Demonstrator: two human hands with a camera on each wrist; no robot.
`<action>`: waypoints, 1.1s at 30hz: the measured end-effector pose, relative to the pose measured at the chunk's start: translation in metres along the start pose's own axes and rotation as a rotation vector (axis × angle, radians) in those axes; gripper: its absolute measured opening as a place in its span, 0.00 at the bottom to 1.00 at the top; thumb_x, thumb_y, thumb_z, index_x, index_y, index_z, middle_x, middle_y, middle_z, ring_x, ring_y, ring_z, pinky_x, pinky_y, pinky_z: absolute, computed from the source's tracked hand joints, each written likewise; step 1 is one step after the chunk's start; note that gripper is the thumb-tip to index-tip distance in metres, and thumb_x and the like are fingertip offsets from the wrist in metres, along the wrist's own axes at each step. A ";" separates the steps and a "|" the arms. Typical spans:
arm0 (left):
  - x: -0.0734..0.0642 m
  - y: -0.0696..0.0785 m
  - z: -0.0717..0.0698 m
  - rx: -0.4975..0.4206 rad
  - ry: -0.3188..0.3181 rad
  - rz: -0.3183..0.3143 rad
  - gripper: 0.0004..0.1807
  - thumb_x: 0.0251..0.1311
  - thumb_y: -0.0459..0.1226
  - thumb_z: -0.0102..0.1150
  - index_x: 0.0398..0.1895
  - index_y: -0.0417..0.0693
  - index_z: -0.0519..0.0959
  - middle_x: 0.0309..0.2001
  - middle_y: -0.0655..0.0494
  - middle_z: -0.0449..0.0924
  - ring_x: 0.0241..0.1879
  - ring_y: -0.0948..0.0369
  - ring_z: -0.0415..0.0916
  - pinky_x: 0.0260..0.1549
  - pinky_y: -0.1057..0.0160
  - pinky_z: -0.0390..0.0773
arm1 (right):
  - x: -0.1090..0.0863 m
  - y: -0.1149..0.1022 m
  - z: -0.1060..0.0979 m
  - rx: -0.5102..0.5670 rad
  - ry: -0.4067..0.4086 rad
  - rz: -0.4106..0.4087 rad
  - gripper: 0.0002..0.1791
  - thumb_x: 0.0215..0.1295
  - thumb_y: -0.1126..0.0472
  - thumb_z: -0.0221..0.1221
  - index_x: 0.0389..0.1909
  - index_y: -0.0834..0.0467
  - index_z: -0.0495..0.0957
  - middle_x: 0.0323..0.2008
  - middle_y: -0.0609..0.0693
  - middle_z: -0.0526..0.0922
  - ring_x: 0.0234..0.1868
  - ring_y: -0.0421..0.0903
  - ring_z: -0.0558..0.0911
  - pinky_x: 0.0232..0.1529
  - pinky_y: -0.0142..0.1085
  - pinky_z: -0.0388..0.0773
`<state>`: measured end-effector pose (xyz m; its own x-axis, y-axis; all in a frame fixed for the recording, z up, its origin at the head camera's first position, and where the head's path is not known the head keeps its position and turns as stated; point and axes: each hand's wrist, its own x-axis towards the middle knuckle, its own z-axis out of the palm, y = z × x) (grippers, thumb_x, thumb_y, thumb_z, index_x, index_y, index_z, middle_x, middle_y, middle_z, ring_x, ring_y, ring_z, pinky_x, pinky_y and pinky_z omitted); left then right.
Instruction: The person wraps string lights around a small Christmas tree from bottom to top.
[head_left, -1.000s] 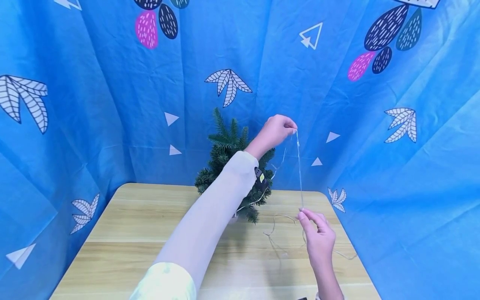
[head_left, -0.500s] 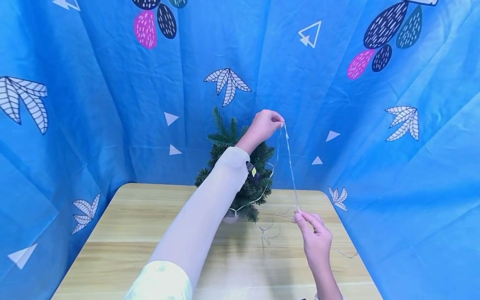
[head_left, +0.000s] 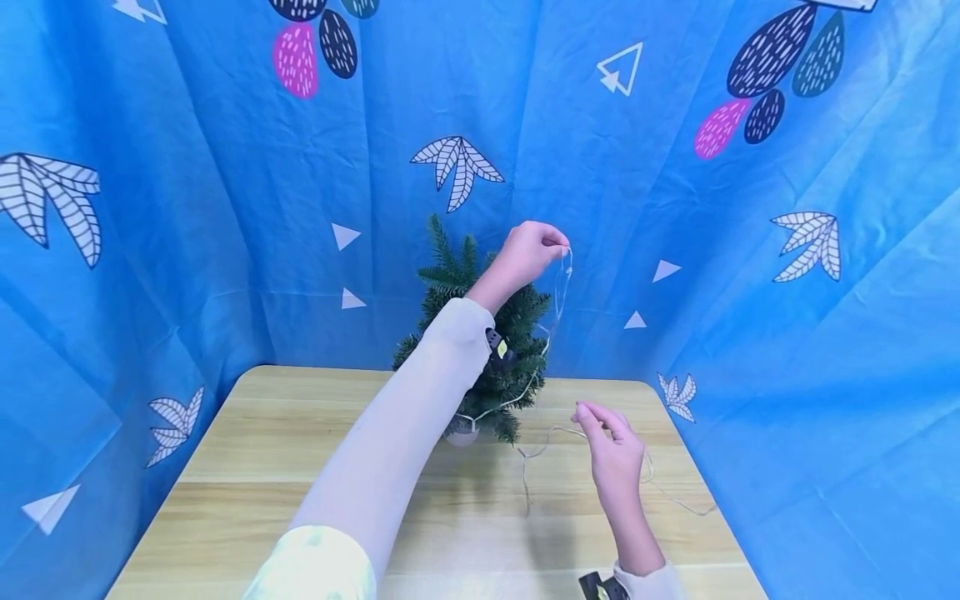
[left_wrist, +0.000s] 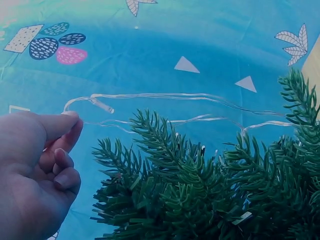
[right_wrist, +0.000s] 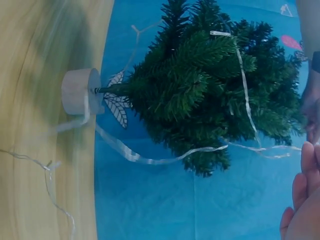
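Observation:
In the head view my left hand point(head_left: 531, 250) is raised over the right side of a small artificial Christmas tree point(head_left: 517, 333). Its thumb and forefinger pinch a clear string light wire point(head_left: 564, 292), as the left wrist view also shows. From there a loop of wire hangs to the branches. A small bulb point(left_wrist: 102, 105) dangles just beside the fingertips. My right hand point(head_left: 617, 458) is lower, in front and to the right of the tree, fingers extended and thumb near them. No wire shows between them in the head view; the right wrist view cuts off their tips.
The tree stands on a round pale base point(head_left: 462, 435) upon a wooden table point(head_left: 300, 467). More wire point(head_left: 525, 467) trails over the tabletop right of the tree and behind my right hand. Blue patterned cloth point(head_left: 285, 208) encloses the back and sides.
My left hand has moved left, nearer the tree. The wire stretched between both hands has left my right fingers and now hangs slack. My right hand has shifted slightly up and left.

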<state>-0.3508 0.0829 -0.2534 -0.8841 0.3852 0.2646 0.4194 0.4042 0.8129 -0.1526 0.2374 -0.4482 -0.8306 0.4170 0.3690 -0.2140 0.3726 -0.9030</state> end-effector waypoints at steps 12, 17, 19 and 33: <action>-0.001 -0.001 -0.001 0.013 -0.013 0.001 0.13 0.74 0.41 0.55 0.50 0.46 0.85 0.49 0.57 0.84 0.45 0.60 0.77 0.46 0.61 0.78 | 0.023 0.046 0.048 -0.038 -0.033 0.075 0.17 0.64 0.51 0.68 0.51 0.54 0.86 0.45 0.52 0.79 0.48 0.42 0.72 0.43 0.37 0.70; 0.000 -0.004 -0.003 0.003 -0.020 -0.009 0.13 0.74 0.41 0.55 0.51 0.46 0.84 0.49 0.57 0.84 0.44 0.60 0.77 0.45 0.61 0.78 | 0.026 0.056 0.063 -0.028 -0.054 0.115 0.21 0.64 0.50 0.68 0.53 0.56 0.85 0.51 0.55 0.75 0.53 0.48 0.72 0.51 0.44 0.69; 0.000 -0.005 -0.004 -0.003 -0.018 -0.009 0.13 0.74 0.41 0.55 0.50 0.47 0.85 0.49 0.58 0.84 0.44 0.60 0.77 0.45 0.61 0.78 | 0.027 0.058 0.068 -0.021 -0.059 0.126 0.20 0.64 0.50 0.68 0.52 0.57 0.85 0.50 0.55 0.76 0.53 0.49 0.72 0.51 0.44 0.69; 0.000 -0.020 -0.017 -0.041 0.107 -0.019 0.11 0.74 0.41 0.56 0.49 0.48 0.84 0.49 0.58 0.84 0.45 0.61 0.77 0.46 0.61 0.79 | 0.015 0.060 0.065 -0.024 0.005 0.085 0.11 0.65 0.53 0.68 0.42 0.56 0.88 0.37 0.50 0.86 0.44 0.39 0.76 0.47 0.36 0.71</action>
<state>-0.3625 0.0612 -0.2607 -0.9096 0.2859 0.3015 0.3958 0.3754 0.8381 -0.2117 0.2123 -0.5109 -0.8427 0.4523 0.2921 -0.1301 0.3554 -0.9256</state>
